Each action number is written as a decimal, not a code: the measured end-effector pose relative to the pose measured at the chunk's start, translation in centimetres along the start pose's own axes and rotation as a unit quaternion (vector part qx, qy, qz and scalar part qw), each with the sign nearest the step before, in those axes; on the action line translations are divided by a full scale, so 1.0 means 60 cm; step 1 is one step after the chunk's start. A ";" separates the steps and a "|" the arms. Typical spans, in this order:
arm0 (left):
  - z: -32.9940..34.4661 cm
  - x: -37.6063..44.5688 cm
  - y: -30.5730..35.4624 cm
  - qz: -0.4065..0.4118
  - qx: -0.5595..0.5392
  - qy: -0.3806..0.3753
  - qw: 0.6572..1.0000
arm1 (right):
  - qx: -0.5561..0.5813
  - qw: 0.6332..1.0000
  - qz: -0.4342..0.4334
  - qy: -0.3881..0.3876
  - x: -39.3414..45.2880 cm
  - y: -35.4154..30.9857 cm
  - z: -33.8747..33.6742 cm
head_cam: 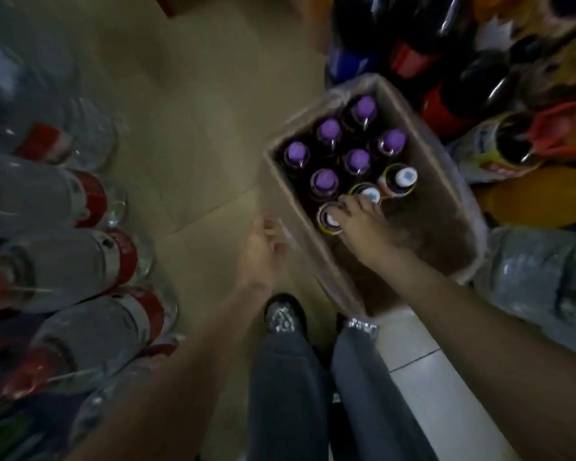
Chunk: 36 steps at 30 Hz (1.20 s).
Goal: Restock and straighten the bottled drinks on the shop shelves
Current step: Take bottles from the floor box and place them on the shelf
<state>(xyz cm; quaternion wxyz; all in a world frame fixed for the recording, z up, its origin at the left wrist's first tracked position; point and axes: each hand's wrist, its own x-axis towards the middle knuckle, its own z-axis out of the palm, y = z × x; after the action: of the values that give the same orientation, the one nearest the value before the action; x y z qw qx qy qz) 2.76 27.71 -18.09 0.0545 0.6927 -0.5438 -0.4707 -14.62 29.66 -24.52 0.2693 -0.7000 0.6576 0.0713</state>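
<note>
An open cardboard box (443, 227) stands on the floor at centre right. It holds several dark bottles with purple caps (328, 129) and three bottles with white caps (403, 177). My right hand (363, 224) reaches into the box, its fingers laid over the tops of the two nearest white-capped bottles (330, 220). My left hand (263, 251) holds the box's near left wall, fingers curled at the plastic wrap along its edge.
Large clear water bottles with red labels (90, 201) line the left. Big dark soda bottles (446, 61) and orange ones (526, 197) crowd the upper right. A wrapped water pack (542, 277) sits at right. My legs and shoes (285, 314) stand below the box.
</note>
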 end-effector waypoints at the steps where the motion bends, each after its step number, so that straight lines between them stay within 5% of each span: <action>1: 0.007 0.006 -0.018 -0.032 -0.005 0.008 0.999 | 0.006 1.000 0.011 -0.022 0.009 -0.002 0.017; 5: 0.004 0.010 -0.045 -0.071 -0.023 -0.025 0.997 | 0.006 1.000 -0.027 -0.005 0.002 -0.001 0.012; 8: -0.007 0.008 -0.022 -0.028 0.010 -0.088 0.996 | -0.015 0.997 -0.069 0.033 -0.035 0.000 -0.055; 14: -0.010 -0.034 0.112 0.049 -0.095 -0.340 0.934 | 0.070 0.964 -0.113 0.231 -0.103 -0.015 -0.246; 22: -0.029 -0.026 0.114 -0.090 -0.200 -0.224 0.950 | 0.356 0.924 0.022 0.140 -0.047 0.016 -0.256; 26: -0.059 -0.016 0.043 -0.192 -0.233 -0.148 0.942 | 0.122 0.989 0.081 -0.026 -0.001 0.065 -0.149; 29: -0.076 -0.011 -0.002 -0.229 -0.229 -0.111 0.940 | -0.037 0.992 0.016 -0.121 0.037 0.070 -0.081; 31: -0.078 -0.009 -0.013 -0.232 -0.221 -0.115 0.940 | -0.105 0.988 0.009 -0.116 0.047 0.061 -0.053; 36: -0.086 -0.020 0.042 -0.197 -0.216 -0.148 0.945 | -0.026 0.992 0.070 -0.098 0.004 0.040 -0.071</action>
<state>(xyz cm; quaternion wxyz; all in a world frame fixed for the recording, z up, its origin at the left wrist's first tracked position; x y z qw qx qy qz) 4.68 25.39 -13.05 0.0276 0.6803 -0.2835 -0.6753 -17.96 27.46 -21.68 0.3084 -0.6484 0.6737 0.1748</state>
